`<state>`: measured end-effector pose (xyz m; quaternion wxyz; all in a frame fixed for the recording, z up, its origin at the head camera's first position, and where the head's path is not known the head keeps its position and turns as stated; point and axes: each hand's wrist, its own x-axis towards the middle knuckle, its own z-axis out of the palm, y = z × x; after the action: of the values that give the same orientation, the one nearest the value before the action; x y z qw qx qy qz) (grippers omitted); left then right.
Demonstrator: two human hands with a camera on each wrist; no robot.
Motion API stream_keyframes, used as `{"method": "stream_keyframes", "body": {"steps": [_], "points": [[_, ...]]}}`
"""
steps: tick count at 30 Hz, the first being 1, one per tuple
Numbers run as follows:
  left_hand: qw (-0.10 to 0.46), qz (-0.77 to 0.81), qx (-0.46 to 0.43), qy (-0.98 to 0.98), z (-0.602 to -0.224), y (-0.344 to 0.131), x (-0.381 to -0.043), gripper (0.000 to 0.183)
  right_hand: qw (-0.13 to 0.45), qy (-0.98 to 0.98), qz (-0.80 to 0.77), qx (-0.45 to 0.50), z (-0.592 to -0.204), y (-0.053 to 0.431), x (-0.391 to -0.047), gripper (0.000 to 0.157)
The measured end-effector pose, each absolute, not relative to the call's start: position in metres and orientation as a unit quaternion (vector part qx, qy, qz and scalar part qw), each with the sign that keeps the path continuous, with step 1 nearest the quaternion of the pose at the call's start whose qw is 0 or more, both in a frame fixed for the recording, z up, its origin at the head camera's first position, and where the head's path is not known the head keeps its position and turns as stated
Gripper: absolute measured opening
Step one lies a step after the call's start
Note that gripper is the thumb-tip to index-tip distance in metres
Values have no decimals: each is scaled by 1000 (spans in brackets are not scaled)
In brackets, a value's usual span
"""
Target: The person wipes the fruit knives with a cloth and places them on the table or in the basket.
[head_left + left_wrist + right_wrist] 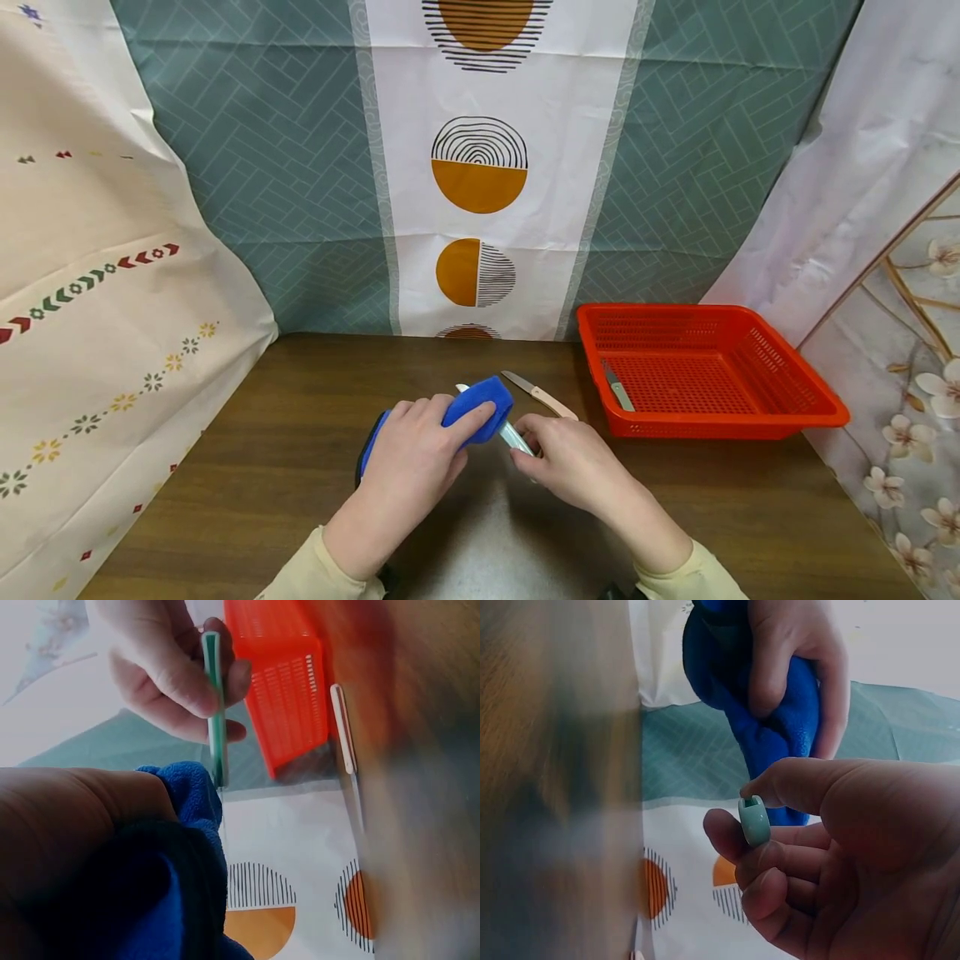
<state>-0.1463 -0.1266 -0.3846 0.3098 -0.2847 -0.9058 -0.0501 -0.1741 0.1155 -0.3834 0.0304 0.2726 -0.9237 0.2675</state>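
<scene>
My left hand [416, 450] grips a blue cloth [487, 395] folded around the blade of a knife; a small part of the blade's tip shows beyond the cloth in the head view. By its pale green handle [515, 438], the knife is held between the thumb and fingers of my right hand [577, 467]. The left wrist view shows this handle [217, 746] edge-on, with the cloth [191, 791] at its blade end. Seen from the right wrist, the handle's slotted butt end [755, 825] points toward the camera. Most of the blade is hidden by the cloth.
Behind my right hand, a knife with a pale pink handle [553, 403] lies on the wooden table [315, 392], blade out. A red plastic basket [720, 422] stands at the right, with a green-handled knife [619, 392] inside its left side. Patterned cloths hang around the table.
</scene>
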Motion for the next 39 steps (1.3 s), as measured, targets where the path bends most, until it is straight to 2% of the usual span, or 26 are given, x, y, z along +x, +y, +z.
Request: {"method": "stream_keyframes", "body": {"steps": [13, 26, 39], "points": [[293, -45, -272, -916, -390, -132, -153, 66, 30, -925, 261, 275, -383, 114, -174, 12], [296, -34, -226, -927, -388, -153, -166, 67, 34, -927, 252, 276, -384, 114, -174, 12], [277, -37, -189, -941, -387, -169, -173, 62, 40, -925, 255, 280, -383, 117, -172, 11]]}}
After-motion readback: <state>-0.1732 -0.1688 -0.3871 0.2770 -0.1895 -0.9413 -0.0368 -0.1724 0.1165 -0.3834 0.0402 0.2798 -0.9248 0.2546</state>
